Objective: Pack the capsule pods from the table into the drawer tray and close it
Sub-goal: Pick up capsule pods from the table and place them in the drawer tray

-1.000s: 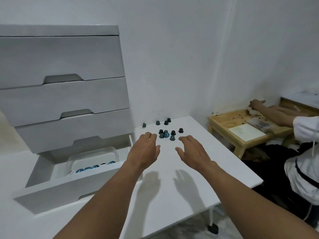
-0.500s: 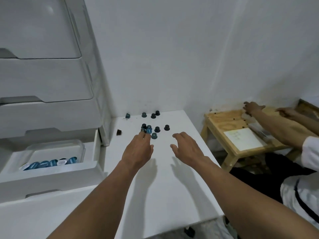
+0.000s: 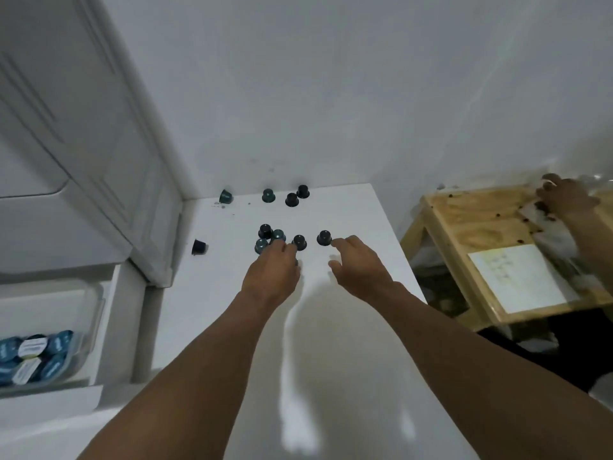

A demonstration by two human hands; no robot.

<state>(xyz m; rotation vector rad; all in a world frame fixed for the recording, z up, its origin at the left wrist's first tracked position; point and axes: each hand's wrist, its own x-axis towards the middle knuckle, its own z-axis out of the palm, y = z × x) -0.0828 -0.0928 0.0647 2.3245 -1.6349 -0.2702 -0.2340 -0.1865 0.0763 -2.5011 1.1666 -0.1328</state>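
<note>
Several dark and teal capsule pods stand on the white table [image 3: 348, 327]: a cluster [image 3: 270, 237] in the middle, a row [image 3: 292, 197] by the wall, one black pod [image 3: 199, 247] lying near the drawer unit. My left hand [image 3: 272, 273] reaches palm down over the cluster, its fingertips at the nearest pods. My right hand [image 3: 361, 263] hovers with relaxed fingers, its fingertip next to a black pod [image 3: 324, 238]. At the lower left the open drawer [image 3: 109, 327] holds a clear tray [image 3: 89, 313] with several blue pods [image 3: 33, 355].
The white drawer unit [image 3: 83, 144] rises at the left, against the wall. A low wooden table [image 3: 497, 234] with a white sheet [image 3: 517, 277] stands to the right, where another person's hand [image 3: 567, 197] works.
Both my hands have moved forward to the pod cluster. The camera has tilted down and come closer, so the drawer has slid to the lower left.
</note>
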